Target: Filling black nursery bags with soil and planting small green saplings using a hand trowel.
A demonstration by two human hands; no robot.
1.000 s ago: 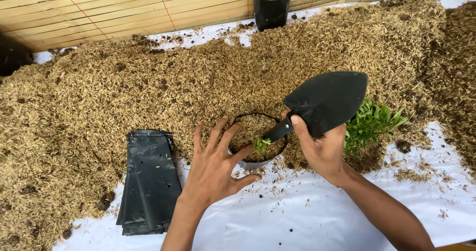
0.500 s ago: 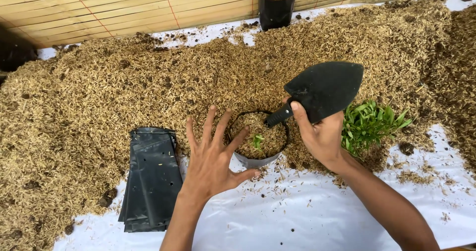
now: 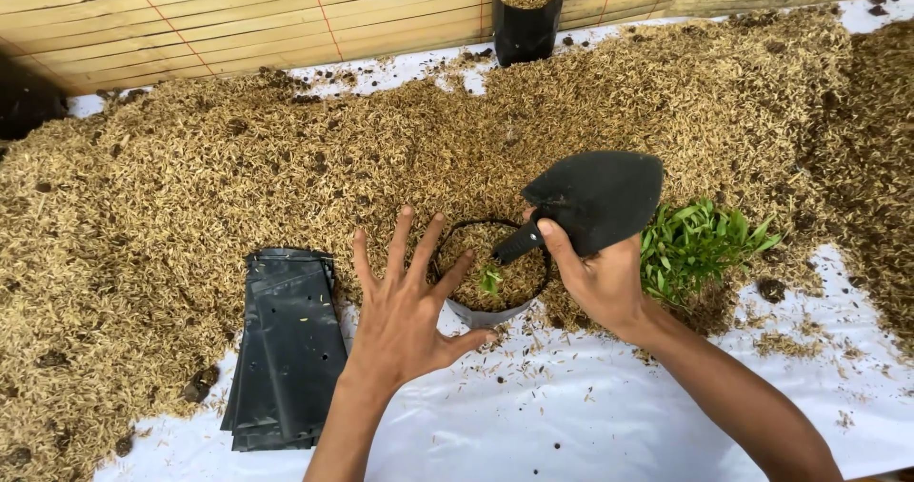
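Left hand (image 3: pixel 405 315) spread flat, holding nothing, just beside the planting bag (image 3: pixel 490 277); right hand (image 3: pixel 600 277) grips a black trowel (image 3: pixel 590 201), seemingly over its rim.

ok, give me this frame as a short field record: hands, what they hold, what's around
left hand: left hand open, fingers spread, at the rim of the grow bag
right hand: right hand gripping a black trowel, blade up
grow bag: black, filled with husk mix, small green seedling in it
nearby: bunch of seedlings to the right, stack of flat empty bags to the left
surface: husk pile on white sheet
background: second filled bag by bamboo wall
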